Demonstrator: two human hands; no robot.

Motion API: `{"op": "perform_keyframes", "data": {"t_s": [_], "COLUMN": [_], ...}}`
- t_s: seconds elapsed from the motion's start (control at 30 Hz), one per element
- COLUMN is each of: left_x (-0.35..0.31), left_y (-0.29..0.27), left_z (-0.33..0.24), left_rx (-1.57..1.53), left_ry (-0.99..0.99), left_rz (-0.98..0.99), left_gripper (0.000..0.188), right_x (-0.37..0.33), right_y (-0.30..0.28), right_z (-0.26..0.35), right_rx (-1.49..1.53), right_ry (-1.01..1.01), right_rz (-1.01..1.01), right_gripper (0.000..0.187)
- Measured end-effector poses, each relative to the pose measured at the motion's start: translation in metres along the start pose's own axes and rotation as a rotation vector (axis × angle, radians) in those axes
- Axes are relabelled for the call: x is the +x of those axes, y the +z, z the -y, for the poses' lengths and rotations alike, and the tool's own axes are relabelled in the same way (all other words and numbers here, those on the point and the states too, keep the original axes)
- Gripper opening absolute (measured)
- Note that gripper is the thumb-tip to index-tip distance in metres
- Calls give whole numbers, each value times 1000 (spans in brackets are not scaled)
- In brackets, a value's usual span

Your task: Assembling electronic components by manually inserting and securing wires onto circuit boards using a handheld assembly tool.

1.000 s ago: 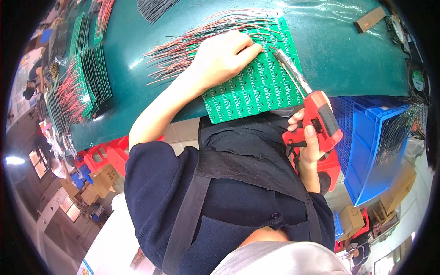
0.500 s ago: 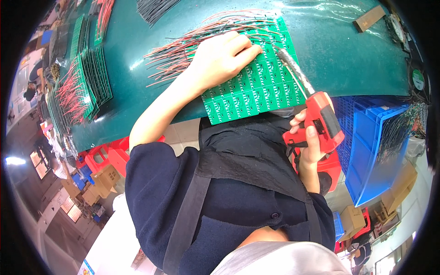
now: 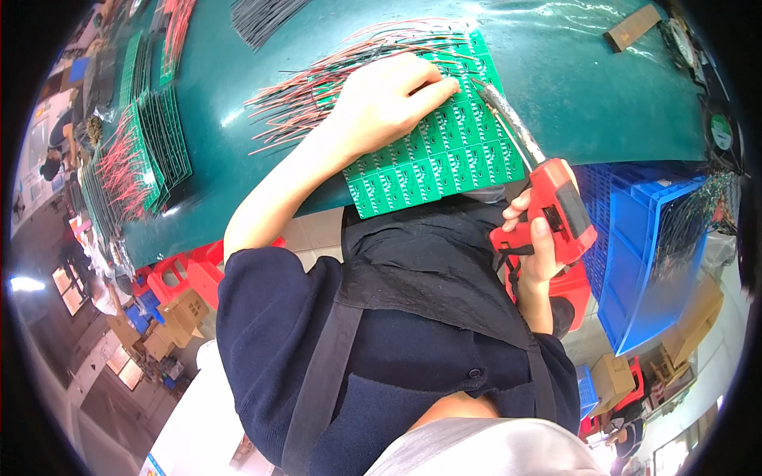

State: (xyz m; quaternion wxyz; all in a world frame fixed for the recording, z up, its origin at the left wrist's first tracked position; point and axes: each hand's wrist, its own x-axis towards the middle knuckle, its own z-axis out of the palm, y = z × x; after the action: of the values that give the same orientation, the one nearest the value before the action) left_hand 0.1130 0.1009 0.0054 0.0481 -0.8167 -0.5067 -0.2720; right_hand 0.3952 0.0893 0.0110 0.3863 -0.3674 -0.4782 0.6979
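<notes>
Green table (image 3: pixel 603 103) is under PCB panel (image 3: pixel 429 170), red/blk wires (image 3: pixel 290 107) over its far L part. L hand (image 3: pixel 389 103) is atop panel, can't tell what's pinched; R hand (image 3: pixel 541 255) grips soldering gun (image 3: pixel 565 213), tip at panel's R side.

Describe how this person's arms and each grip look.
Dark navy sleeves end around the elbows, leaving both forearms bare. The left grip and right grip are ungloved; no markings show on either.

open green tabletop (image 3: pixel 587 103) upper right, brown block (image 3: pixel 633 28) at top right, red soldering tool (image 3: pixel 549 184) barring centre right, wires (image 3: pixel 298 97) crowding upper centre, board stacks (image 3: pixel 164 131) left
</notes>
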Motion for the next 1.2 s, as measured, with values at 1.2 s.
{"op": "perform_keyframes", "data": {"t_s": [1.2], "left_x": [19], "left_y": [14], "left_z": [-3], "left_rx": [3], "left_ry": [-64], "left_rz": [61], "left_gripper": [22], "right_x": [2], "right_y": [5], "right_z": [4], "right_rx": [-117], "right_ry": [-49], "right_rz": [-107], "right_gripper": [35]}}
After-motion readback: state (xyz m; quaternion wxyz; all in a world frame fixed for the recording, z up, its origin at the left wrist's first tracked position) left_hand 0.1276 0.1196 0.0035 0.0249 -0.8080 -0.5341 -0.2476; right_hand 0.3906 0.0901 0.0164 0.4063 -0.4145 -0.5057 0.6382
